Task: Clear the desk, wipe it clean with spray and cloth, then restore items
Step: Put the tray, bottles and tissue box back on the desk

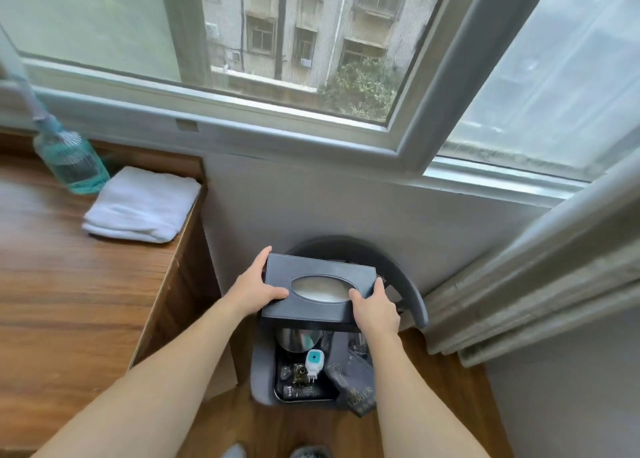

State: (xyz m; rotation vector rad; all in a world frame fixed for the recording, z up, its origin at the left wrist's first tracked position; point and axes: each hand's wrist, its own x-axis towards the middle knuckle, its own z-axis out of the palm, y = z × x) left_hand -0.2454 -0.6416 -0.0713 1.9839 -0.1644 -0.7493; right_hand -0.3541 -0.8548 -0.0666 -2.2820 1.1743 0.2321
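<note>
A black tissue box (311, 274) with an oval opening is held over a grey chair (408, 284) to the right of the wooden desk (69, 284). My left hand (254, 289) grips its left end and my right hand (375, 310) grips its front right corner. Below the box, on the chair seat, a black tray (280, 374) carries a metal kettle (298, 338), a white plug-in device (314, 360) and small dark items. On the desk's far corner lie a folded white cloth (142, 204) and a blue-green spray bottle (71, 159).
A dark bag with gold lettering (360, 388) leans on the tray's right side. A large window (277, 41) and grey wall stand behind the chair. Curtains (540, 267) hang at the right. Wooden floor shows around the chair.
</note>
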